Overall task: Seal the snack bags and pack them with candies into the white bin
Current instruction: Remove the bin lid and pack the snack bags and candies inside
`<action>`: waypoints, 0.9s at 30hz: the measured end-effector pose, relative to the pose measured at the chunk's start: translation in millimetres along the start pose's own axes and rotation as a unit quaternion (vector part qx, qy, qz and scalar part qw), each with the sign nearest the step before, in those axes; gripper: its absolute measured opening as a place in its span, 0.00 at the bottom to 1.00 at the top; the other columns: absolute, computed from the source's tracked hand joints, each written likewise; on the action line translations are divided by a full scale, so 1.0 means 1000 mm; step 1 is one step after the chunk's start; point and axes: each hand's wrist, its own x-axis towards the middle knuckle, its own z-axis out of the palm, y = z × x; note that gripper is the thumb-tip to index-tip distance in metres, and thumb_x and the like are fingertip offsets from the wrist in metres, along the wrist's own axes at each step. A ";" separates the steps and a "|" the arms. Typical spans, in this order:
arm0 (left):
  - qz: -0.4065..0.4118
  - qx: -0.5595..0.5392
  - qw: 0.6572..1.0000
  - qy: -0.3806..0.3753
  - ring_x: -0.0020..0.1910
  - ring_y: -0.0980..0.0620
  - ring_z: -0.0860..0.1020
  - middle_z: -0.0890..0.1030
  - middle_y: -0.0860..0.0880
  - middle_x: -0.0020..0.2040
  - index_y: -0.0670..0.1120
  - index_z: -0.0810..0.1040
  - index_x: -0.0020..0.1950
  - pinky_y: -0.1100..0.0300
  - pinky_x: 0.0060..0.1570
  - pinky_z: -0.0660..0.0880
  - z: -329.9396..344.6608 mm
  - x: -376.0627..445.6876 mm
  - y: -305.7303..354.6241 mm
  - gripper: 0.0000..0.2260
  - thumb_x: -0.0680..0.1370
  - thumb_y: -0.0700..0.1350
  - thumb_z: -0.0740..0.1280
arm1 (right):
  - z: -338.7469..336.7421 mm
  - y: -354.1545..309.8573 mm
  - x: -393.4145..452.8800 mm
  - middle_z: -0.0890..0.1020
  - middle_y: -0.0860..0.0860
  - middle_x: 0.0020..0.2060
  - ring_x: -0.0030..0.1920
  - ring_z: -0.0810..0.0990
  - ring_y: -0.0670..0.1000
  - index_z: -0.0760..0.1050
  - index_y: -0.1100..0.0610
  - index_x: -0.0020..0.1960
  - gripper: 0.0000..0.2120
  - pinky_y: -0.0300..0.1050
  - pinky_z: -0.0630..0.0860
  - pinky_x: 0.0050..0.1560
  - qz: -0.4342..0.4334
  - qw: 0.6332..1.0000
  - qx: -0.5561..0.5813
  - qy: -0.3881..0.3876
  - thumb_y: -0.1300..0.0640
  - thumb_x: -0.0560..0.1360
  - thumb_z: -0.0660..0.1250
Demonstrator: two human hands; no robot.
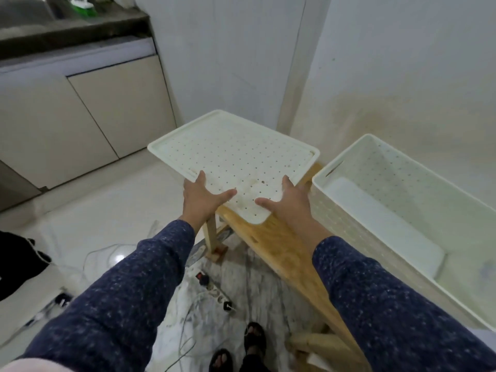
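Note:
A white perforated lid (236,151) hangs tilted over the far end of the wooden table (281,251). My left hand (204,196) grips its near-left edge and my right hand (291,201) grips its near-right edge. Both thumbs lie on top, and the fingers go over the rim out of sight. The white bin (402,167) stands open on the table to the right of my right arm. A flat white sheet (381,226) lies in its bottom. No snack bags or candies are in view.
A power strip (214,288) and loose cables lie on the floor under my arms. Beige cabinets (80,116) run along the left and a black object (16,261) sits at the left edge. White walls close in behind the table.

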 end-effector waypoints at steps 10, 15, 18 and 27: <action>-0.045 0.038 0.996 -0.069 0.71 0.42 0.62 0.59 0.42 0.73 0.46 0.59 0.76 0.49 0.68 0.67 0.059 0.050 -0.033 0.47 0.64 0.61 0.76 | 0.053 0.051 0.042 0.55 0.58 0.73 0.73 0.59 0.58 0.48 0.52 0.77 0.49 0.51 0.63 0.72 0.084 0.996 -0.001 -0.035 0.37 0.67 0.71; -0.046 0.083 0.991 -0.091 0.74 0.41 0.57 0.52 0.40 0.75 0.50 0.55 0.76 0.50 0.70 0.64 0.081 0.062 -0.047 0.48 0.64 0.60 0.76 | 0.066 0.070 0.050 0.54 0.59 0.72 0.71 0.61 0.59 0.45 0.52 0.77 0.48 0.51 0.63 0.70 0.113 0.989 -0.037 -0.083 0.39 0.69 0.70; -0.018 0.176 0.981 -0.082 0.75 0.38 0.50 0.47 0.39 0.75 0.45 0.62 0.73 0.47 0.73 0.60 0.087 0.062 -0.047 0.40 0.67 0.58 0.74 | 0.067 0.072 0.052 0.59 0.60 0.69 0.67 0.66 0.59 0.53 0.56 0.75 0.40 0.51 0.70 0.64 0.107 0.980 -0.129 -0.107 0.42 0.72 0.67; 0.038 0.330 0.927 -0.172 0.41 0.48 0.73 0.72 0.45 0.44 0.41 0.71 0.45 0.63 0.33 0.68 0.066 0.052 0.004 0.11 0.77 0.48 0.64 | 0.033 0.046 0.052 0.73 0.57 0.59 0.56 0.75 0.55 0.71 0.60 0.57 0.13 0.45 0.73 0.55 0.050 0.937 -0.291 -0.186 0.53 0.76 0.61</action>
